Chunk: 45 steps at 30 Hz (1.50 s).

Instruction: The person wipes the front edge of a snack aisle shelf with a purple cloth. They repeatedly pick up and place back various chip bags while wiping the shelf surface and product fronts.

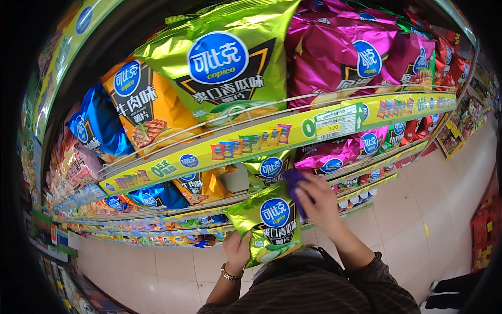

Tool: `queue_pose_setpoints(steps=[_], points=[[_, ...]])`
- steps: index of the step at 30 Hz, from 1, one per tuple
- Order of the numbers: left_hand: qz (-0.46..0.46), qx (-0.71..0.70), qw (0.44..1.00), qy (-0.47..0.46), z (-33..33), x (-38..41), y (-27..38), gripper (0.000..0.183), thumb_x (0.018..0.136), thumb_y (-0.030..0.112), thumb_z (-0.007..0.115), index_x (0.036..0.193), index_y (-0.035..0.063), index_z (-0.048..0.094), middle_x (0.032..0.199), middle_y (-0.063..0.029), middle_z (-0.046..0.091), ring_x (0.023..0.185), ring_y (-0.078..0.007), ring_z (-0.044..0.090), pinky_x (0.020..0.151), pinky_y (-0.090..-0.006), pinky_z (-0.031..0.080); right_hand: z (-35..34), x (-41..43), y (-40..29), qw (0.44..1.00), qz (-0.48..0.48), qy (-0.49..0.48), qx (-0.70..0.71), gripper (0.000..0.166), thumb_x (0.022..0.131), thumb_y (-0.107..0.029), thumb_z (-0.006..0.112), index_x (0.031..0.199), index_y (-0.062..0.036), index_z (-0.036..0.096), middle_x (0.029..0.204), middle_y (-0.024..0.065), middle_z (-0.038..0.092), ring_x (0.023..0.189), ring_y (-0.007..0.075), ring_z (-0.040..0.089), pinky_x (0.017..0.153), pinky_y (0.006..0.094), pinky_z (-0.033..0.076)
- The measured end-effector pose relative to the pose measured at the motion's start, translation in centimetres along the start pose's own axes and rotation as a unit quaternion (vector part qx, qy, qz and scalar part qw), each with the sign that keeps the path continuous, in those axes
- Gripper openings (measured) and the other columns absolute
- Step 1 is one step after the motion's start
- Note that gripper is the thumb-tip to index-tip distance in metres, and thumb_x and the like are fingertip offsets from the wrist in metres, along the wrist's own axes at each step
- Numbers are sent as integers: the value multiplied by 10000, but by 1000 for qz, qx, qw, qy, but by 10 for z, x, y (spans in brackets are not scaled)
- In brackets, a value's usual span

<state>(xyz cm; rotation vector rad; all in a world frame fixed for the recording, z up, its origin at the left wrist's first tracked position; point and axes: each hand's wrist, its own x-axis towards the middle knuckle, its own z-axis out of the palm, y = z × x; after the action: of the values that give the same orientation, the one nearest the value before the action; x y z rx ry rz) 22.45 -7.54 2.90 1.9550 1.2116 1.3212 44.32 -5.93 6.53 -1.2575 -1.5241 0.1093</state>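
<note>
A green foil bag of potato chips (pixel 270 231) is held upright before my body by my left hand (pixel 237 249), which grips its lower left edge. My right hand (pixel 319 200) holds a crumpled purple cloth (pixel 297 188) at the upper right edge of that bag; whether the cloth touches the bag cannot be told. Just above, another green chip bag (pixel 270 169) stands on the second shelf. On the upper shelf a large green chip bag (pixel 235 59) leans behind the wire rail, between an orange bag (pixel 145 110) and magenta bags (pixel 337 51).
A curved shelf edge with a price strip (pixel 255 143) and a wire rail runs across the view. Lower shelves hold more bags, such as a blue one (pixel 157 197). Red crates (pixel 484 231) stand at the far right, and another person's legs (pixel 455 290) show at the lower right.
</note>
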Motion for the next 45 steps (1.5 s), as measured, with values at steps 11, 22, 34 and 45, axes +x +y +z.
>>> queue_pose_setpoints(steps=[11, 22, 34, 45], points=[[-156, -279, 940, 120, -6, 29, -3, 140, 881, 140, 461, 841, 22, 524, 738, 20, 524, 607, -23, 426, 540, -165, 348, 19, -58, -21, 901, -349, -254, 47, 238, 759, -186, 548, 975, -87, 552, 1199, 13, 472, 1107, 177, 445, 888, 293, 387], [-158, -317, 922, 154, 10, 8, -18, 180, 891, 159, 443, 985, 18, 503, 817, 12, 526, 692, -31, 450, 612, -178, 376, 20, -4, -22, 965, 68, -179, 177, 630, 778, -256, 589, 1254, 33, 295, 1268, 304, 283, 1237, 360, 242, 969, 361, 260], [-176, -386, 876, 230, -13, -2, -26, 129, 894, 180, 435, 861, 67, 488, 755, 37, 481, 669, -19, 431, 582, -185, 369, -17, -52, 51, 746, 364, -392, 397, 343, 834, -149, 492, 1139, 4, 459, 1016, 102, 567, 883, 211, 572, 777, 322, 448], [-115, -68, 991, 30, 14, 9, 7, 364, 826, 128, 527, 1137, 7, 382, 1101, -97, 446, 979, -171, 468, 830, -265, 367, 43, -81, 40, 531, 508, -135, 665, 449, 897, -266, 346, 1302, -97, 250, 1234, 92, 404, 1101, 220, 433, 926, 340, 355]])
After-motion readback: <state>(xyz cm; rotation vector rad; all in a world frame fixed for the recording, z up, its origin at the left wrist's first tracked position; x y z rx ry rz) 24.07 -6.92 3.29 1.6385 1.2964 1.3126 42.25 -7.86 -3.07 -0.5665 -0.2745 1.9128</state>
